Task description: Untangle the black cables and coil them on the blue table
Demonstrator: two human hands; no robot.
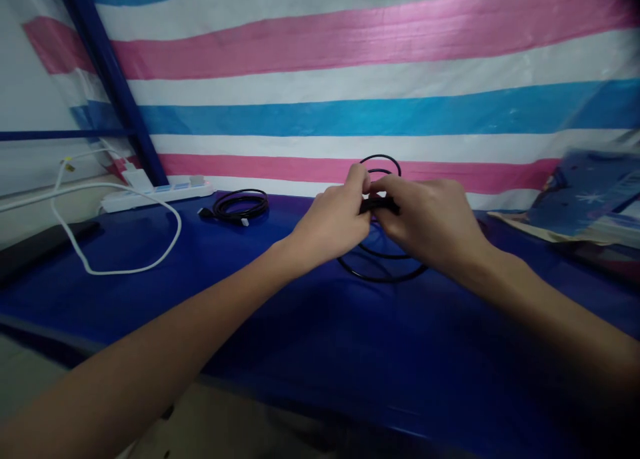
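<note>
Pinching glossy, looping black cable in both hands.

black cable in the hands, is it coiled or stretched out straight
Coiled, loosely: curved loops of the black cable show above and below the left hand and right hand, with a bunched dark section held between them.

Open in front, crowded at the sides

A hand could pass over the blue desktop nearest the viewer, between the forearms. Farther in, the left hand, right hand and the looped black cable they hold fill the middle — leftward come a coiled black cable, a white cord and a power strip; rightward, a snowflake-printed blue item. Striped sheeting closes the back.
</note>
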